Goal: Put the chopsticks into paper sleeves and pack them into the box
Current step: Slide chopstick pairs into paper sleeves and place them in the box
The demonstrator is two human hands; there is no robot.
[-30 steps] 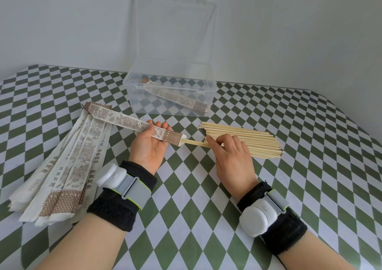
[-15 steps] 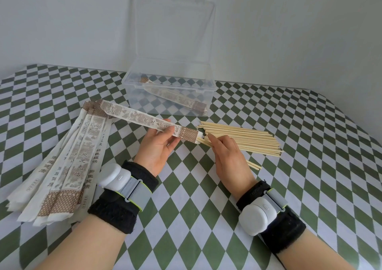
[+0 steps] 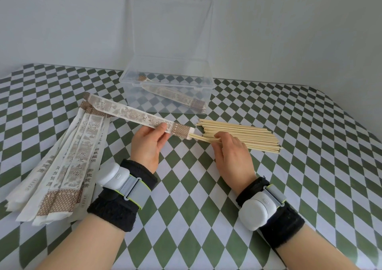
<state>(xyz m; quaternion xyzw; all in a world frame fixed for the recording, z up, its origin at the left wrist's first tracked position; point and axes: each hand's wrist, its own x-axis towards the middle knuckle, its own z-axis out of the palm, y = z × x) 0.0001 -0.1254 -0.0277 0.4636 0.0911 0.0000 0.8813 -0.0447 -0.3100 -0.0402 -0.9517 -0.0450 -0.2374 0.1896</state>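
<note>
Right hand (image 3: pixel 231 154) pinches a chopstick pair (image 3: pixel 203 139), tips just inside the mouth of the paper sleeve (image 3: pixel 132 114) the left hand (image 3: pixel 147 143) grips by thumb and fingers. Loose chopsticks (image 3: pixel 252 133) lie just behind. Farther back, the open clear box (image 3: pixel 175 83) holds one sleeved pair (image 3: pixel 175 97).

Right hand (image 3: pixel 231 151) lifted chopstick pair (image 3: pixel 203 139); tips now entering sleeve (image 3: pixel 132 114) mouth.

欢迎光临 on held sleeve (image 3: pixel 132 112), sleeve pile (image 3: pixel 76 162)
</note>
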